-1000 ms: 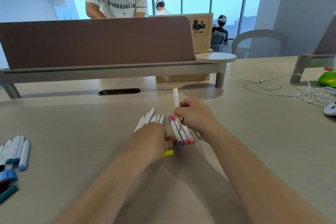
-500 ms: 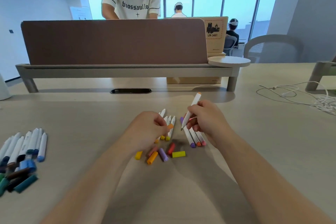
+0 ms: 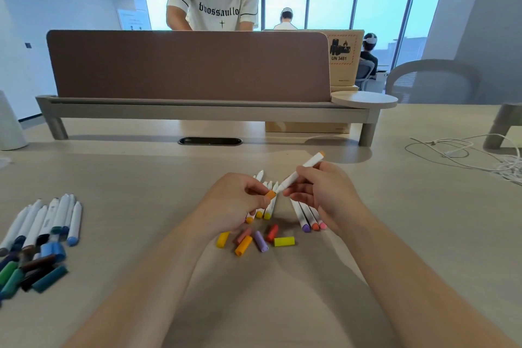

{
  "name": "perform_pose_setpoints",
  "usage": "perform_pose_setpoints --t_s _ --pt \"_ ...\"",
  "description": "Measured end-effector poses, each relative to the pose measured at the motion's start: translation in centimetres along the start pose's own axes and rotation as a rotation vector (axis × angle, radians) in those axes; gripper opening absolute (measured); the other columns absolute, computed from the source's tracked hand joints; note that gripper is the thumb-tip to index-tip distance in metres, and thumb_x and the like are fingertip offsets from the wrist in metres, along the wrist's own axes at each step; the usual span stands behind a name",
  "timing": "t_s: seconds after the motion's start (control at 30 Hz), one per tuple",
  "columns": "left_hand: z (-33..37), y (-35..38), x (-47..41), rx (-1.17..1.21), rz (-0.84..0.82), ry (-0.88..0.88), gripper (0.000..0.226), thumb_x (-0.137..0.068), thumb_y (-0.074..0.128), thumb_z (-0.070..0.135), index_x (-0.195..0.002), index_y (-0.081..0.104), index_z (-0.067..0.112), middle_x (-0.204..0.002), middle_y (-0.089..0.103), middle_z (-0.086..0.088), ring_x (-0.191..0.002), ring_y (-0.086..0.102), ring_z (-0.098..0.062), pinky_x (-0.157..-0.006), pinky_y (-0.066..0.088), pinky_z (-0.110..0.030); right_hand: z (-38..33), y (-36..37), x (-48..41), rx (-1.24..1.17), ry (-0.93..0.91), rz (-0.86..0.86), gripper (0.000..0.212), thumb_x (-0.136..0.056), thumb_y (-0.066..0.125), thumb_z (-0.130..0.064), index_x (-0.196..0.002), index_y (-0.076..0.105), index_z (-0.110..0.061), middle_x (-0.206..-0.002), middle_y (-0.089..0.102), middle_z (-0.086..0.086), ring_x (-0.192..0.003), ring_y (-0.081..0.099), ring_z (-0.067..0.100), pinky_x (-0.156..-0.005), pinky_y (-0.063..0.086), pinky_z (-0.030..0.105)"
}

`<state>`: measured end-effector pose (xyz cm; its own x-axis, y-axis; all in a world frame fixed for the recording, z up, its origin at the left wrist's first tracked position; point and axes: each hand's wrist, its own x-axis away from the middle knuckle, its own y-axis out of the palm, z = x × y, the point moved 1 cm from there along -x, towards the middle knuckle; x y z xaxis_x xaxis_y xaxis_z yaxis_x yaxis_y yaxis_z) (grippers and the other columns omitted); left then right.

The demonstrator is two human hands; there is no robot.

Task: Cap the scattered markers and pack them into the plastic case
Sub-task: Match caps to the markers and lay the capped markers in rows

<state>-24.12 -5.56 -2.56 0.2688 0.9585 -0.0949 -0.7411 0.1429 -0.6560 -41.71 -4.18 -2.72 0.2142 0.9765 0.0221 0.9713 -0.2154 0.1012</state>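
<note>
My right hand (image 3: 324,195) grips a white marker (image 3: 306,168) with an orange end, tilted up to the right, its tip pointing down-left. My left hand (image 3: 237,203) pinches an orange cap (image 3: 271,194) right at that tip; cap and tip almost touch. Under my hands lie several white markers (image 3: 268,206) and three capped ones (image 3: 306,219) in purple, orange and pink. Several loose caps (image 3: 255,240) in yellow, orange, purple and red lie in front. No plastic case is in view.
A group of blue and green markers and caps (image 3: 39,237) lies at the left table edge. A brown desk divider (image 3: 186,65) on a shelf stands behind, a person beyond it. White cables (image 3: 480,155) sprawl at the right. A white object (image 3: 10,124) stands far left.
My left hand lifted an orange cap from the pile and brought it to the marker tip. My right hand tilted the marker from upright to slanting right. The camera view rose and shifted.
</note>
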Motion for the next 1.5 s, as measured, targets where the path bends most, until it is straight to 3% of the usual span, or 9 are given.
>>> perform_pose_setpoints --t_s 0.1,0.23,0.4,0.5,0.6,0.87,1.1,1.37,1.5 --pt "-0.2 0.1 -0.2 -0.012 0.006 0.006 0.014 -0.088 0.070 0.021 -0.102 0.075 0.022 -0.095 0.073 0.001 -0.085 0.067 -0.016 -0.065 0.056 -0.025 0.0 0.1 0.1 0.004 0.002 -0.024 0.012 -0.101 0.052 -0.009 -0.102 0.055 0.002 -0.083 0.073 0.022 -0.071 0.074 0.029 -0.062 0.057 0.030" --pt "-0.4 0.2 -0.3 0.063 0.018 -0.002 0.009 -0.092 0.065 0.018 -0.095 0.073 0.017 -0.074 0.069 -0.005 -0.057 0.055 -0.012 -0.057 0.050 -0.028 0.1 0.6 0.5 -0.043 0.006 -0.112 0.013 -0.099 0.054 -0.005 -0.104 0.057 0.006 -0.089 0.073 0.026 -0.074 0.073 0.029 -0.062 0.059 0.029" --pt "-1.2 -0.4 -0.7 0.507 0.110 -0.148 0.016 -0.097 0.055 0.006 -0.089 0.069 0.007 -0.064 0.054 -0.009 -0.053 0.045 -0.016 -0.051 0.036 -0.029 0.1 0.5 0.5 -0.036 0.008 -0.155 0.007 -0.088 0.070 -0.004 -0.086 0.063 -0.006 -0.068 0.061 0.010 -0.059 0.057 0.017 -0.051 0.045 0.025" --pt "-1.3 -0.6 -0.9 0.659 0.204 -0.196 0.011 -0.097 0.054 0.003 -0.093 0.064 0.003 -0.067 0.057 -0.009 -0.054 0.050 -0.016 -0.050 0.041 -0.027 0.3 0.7 0.5 0.002 0.006 -0.192 0.007 -0.087 0.072 -0.004 -0.084 0.066 -0.005 -0.064 0.056 0.008 -0.053 0.048 0.016 -0.048 0.039 0.024" --pt "-1.1 -0.7 -0.8 0.618 0.325 -0.136 0.005 -0.095 0.058 0.005 -0.092 0.062 0.005 -0.067 0.063 -0.010 -0.059 0.054 -0.021 -0.061 0.048 -0.035 0.3 0.8 0.9 0.189 -0.042 -0.183 0.008 -0.088 0.072 -0.009 -0.088 0.071 -0.002 -0.064 0.063 0.007 -0.052 0.051 0.013 -0.051 0.042 0.023" --pt "-0.2 -0.2 0.2 0.459 0.589 0.010 0.025 -0.101 0.048 0.013 -0.083 0.066 0.017 -0.070 0.067 -0.007 -0.057 0.059 -0.012 -0.058 0.054 -0.031 0.1 2.3 0.8 0.739 -0.319 -0.143 0.021 -0.097 0.060 -0.025 -0.087 0.074 -0.014 -0.057 0.051 -0.010 -0.048 0.041 0.002 -0.052 0.032 0.018" --pt "0.6 0.0 0.3 0.544 0.447 -0.015 0.030 -0.098 0.044 0.002 -0.089 0.066 0.021 -0.080 0.069 -0.012 -0.063 0.062 -0.017 -0.063 0.058 -0.040 -0.5 1.4 0.8 0.823 -0.369 -0.164 0.023 -0.100 0.056 -0.023 -0.091 0.072 -0.010 -0.062 0.052 -0.004 -0.051 0.040 0.004 -0.052 0.034 0.018" --pt "0.9 0.2 -0.3 0.530 0.293 0.031 0.045 -0.095 0.043 -0.001 -0.130 0.063 0.019 -0.098 0.067 -0.008 -0.071 0.062 -0.018 -0.061 0.055 -0.029 -0.5 3.0 1.1 0.982 -0.345 -0.178 0.019 -0.096 0.054 -0.035 -0.084 0.062 -0.023 -0.071 0.068 -0.003 -0.064 0.061 0.013 -0.066 0.051 0.034" --pt "0.6 -0.2 -0.3 0.461 0.266 0.011 0.050 -0.097 0.044 0.005 -0.141 0.051 0.027 -0.100 0.066 -0.004 -0.072 0.060 -0.017 -0.067 0.057 -0.036 -0.9 2.6 0.7 0.999 -0.299 -0.061 0.022 -0.092 0.056 -0.024 -0.077 0.063 -0.010 -0.075 0.067 0.007 -0.060 0.052 0.017 -0.054 0.042 0.028"
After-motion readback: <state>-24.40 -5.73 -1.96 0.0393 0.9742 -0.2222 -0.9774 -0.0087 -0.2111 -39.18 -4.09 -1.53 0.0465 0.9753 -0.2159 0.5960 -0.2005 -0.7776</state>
